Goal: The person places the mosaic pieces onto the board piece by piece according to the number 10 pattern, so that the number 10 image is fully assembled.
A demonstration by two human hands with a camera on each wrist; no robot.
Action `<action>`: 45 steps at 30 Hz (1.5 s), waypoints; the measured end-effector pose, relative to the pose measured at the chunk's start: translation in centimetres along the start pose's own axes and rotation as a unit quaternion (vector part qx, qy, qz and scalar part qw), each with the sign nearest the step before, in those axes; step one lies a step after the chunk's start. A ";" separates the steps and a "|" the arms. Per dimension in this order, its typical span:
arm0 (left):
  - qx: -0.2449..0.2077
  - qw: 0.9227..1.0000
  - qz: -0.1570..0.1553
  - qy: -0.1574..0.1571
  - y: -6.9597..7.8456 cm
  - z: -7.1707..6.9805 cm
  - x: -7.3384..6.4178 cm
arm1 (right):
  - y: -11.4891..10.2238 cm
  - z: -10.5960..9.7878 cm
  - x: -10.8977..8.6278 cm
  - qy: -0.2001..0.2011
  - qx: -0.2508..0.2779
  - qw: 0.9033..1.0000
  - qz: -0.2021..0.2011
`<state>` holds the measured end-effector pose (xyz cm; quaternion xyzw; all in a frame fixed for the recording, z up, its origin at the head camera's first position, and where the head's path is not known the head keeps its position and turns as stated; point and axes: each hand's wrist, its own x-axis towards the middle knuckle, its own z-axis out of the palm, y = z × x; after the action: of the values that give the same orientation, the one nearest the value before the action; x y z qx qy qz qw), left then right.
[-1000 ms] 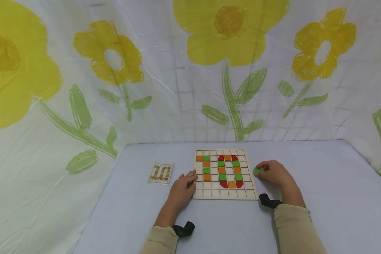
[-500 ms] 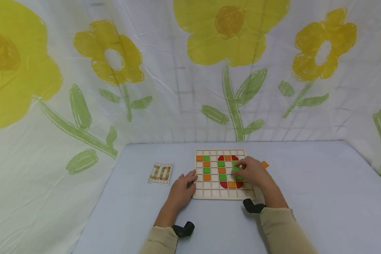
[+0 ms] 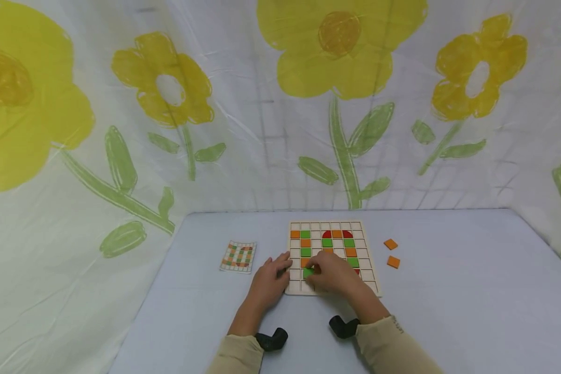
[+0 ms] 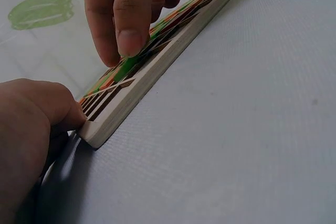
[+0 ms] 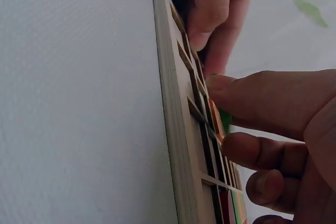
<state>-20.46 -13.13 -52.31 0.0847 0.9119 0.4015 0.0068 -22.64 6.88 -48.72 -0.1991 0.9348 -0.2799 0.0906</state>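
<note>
A square wooden grid board (image 3: 362, 243) lies on the table, holding orange, green and red tiles in its cells. My left hand (image 3: 268, 280) rests at the board's left edge with relaxed fingers. In the left wrist view its thumb touches the board's near corner. Over the lower left cells, my right hand (image 3: 335, 274) pinches a green square tile (image 3: 307, 273) between thumb and finger. That tile (image 4: 126, 68) sits at or just over a cell below an orange one; whether it lies flat cannot be told. My right hand hides part of the pattern's lower middle.
A small printed card (image 3: 238, 257) with a coloured grid pattern lies left of the board. Two loose orange tiles, one farther back (image 3: 390, 244) and one nearer (image 3: 393, 262), lie to its right. A flower-printed white curtain (image 3: 243, 166) hangs behind the table.
My right hand has carried the green tile from beside the board's right edge leftward across it to the lower left cells, uncovering two orange tiles. The left hand has stayed put.
</note>
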 end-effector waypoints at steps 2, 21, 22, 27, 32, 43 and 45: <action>0.001 1.000 0.001 0.001 0.0 0.0 0.0 | 0.0 0.1 0.0 0.005 -0.007 1.000 0.001; 0.002 1.000 0.009 0.003 0.0 0.0 0.0 | -0.3 0.1 -0.2 0.022 -0.011 0.999 0.047; 0.003 1.000 0.008 0.003 0.0 0.0 0.0 | -0.3 0.1 -0.2 0.023 -0.012 0.999 0.046; 0.000 1.000 0.004 0.005 -0.1 0.2 0.1 | 0.0 0.0 -0.2 0.024 -0.009 0.999 0.048; 0.003 1.000 -0.001 0.009 -0.2 0.4 0.1 | 1.4 -1.1 -0.2 0.030 0.014 0.996 0.081; 0.008 1.000 0.002 0.009 0.0 0.3 0.0 | 7.5 -6.5 -1.9 0.084 0.048 0.983 0.157; 0.008 1.000 0.001 0.009 0.1 0.2 0.0 | 8.5 -7.1 -2.3 0.102 0.043 0.978 0.177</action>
<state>-20.45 -12.90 -52.38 0.0818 0.9149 0.3953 -0.0022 -25.28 17.82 -47.45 0.0032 0.9466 -0.3181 0.0515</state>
